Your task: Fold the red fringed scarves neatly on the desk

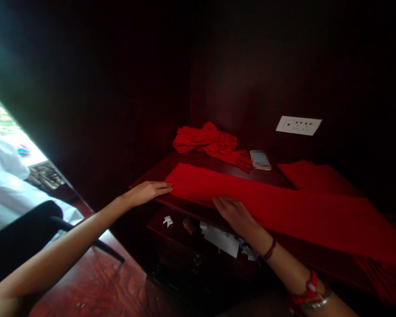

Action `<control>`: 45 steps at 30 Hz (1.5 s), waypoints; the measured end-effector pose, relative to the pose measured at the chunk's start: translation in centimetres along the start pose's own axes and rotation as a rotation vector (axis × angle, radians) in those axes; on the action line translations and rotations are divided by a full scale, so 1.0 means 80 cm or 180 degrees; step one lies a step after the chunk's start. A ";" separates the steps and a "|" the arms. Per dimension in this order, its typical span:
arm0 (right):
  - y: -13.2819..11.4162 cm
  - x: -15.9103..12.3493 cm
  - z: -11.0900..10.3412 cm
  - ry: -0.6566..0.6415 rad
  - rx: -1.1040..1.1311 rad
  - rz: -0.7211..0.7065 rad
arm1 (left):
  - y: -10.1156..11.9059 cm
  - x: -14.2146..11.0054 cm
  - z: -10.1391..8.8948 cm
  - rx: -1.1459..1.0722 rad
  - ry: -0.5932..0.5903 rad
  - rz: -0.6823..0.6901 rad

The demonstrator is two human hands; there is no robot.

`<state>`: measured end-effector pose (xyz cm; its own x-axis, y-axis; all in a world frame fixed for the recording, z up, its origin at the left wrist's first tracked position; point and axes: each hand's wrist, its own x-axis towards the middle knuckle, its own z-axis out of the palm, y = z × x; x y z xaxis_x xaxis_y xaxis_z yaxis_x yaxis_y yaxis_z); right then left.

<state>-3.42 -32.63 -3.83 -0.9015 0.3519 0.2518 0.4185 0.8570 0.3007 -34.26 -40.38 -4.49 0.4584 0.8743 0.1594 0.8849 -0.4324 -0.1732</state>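
A long red scarf lies flattened along a dark wooden desktop, its fringe dangling over the front edge at the right. At its left end my left hand rests with fingers stretched out, the tips touching the cloth's corner. Farther right, my right hand lies on the scarf's front edge, fingers loosely extended and slightly bent. Bracelets circle the right wrist and forearm. Behind the flat scarf sits a bunched red scarf with tassels. Another stretch of red cloth lies behind at the right.
A pixelated phone-like object lies near the wall, below a white socket plate. Under the desktop, an open shelf holds papers and a white scrap. A black chair and white cloth stand left.
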 end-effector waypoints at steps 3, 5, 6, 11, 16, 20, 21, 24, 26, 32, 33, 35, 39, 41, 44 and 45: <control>0.008 -0.013 0.006 0.0025 0.0002 -0.0020 | -0.001 -0.003 -0.002 -0.0305 -0.0040 -0.0062; 0.012 -0.022 0.009 0.0048 -0.0017 -0.0068 | -0.001 -0.004 -0.004 -0.0483 -0.0008 -0.0078; 0.014 -0.026 0.009 0.0061 -0.0043 -0.0096 | -0.001 -0.003 -0.006 -0.0555 0.0001 -0.0085; 0.022 -0.036 0.010 0.0161 0.0080 -0.0197 | 0.011 0.025 -0.021 -0.0664 0.0109 -0.0122; 0.038 -0.034 0.027 0.0491 0.0967 0.0090 | 0.026 0.068 -0.008 -0.0630 -0.0180 -0.0432; 0.052 -0.024 0.039 0.0805 0.1521 0.0325 | 0.024 0.065 0.004 -0.0669 -0.0413 -0.0198; 0.056 -0.021 0.040 0.0863 0.1660 0.0301 | 0.024 0.061 0.003 -0.0660 -0.0252 -0.0103; 0.065 -0.012 0.040 0.0927 0.2024 0.0203 | 0.031 0.056 -0.002 -0.0556 0.0229 0.0000; 0.070 -0.007 0.040 0.0857 0.2111 0.0184 | 0.039 0.061 -0.006 -0.0443 0.0370 0.0059; 0.077 -0.006 0.039 0.0899 0.1984 0.0444 | 0.053 0.084 -0.008 0.0182 0.0327 0.0512; 0.076 -0.007 0.039 0.0905 0.1928 0.0461 | 0.053 0.085 -0.007 0.0277 0.0371 0.0520; 0.073 -0.009 0.038 0.0897 0.1806 0.0431 | 0.051 0.084 -0.003 0.0437 0.0475 0.0528; 0.060 -0.017 0.033 0.0757 0.1541 0.0322 | 0.048 0.073 0.002 0.0740 0.0506 0.0627; 0.052 -0.024 0.030 0.0604 0.1442 0.0257 | 0.048 0.068 0.000 0.0825 0.0453 0.0678; 0.044 -0.033 0.026 0.0424 0.1357 0.0139 | 0.047 0.063 -0.005 0.0842 0.0375 0.0616; 0.044 -0.035 0.026 0.0402 0.1341 0.0110 | 0.046 0.061 -0.007 0.0858 0.0334 0.0552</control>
<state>0.34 -29.87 -5.37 -0.8563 0.3567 0.3735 0.3432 0.9334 -0.1046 -28.71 -37.80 -3.82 0.6187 0.7593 0.2018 0.7457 -0.4867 -0.4551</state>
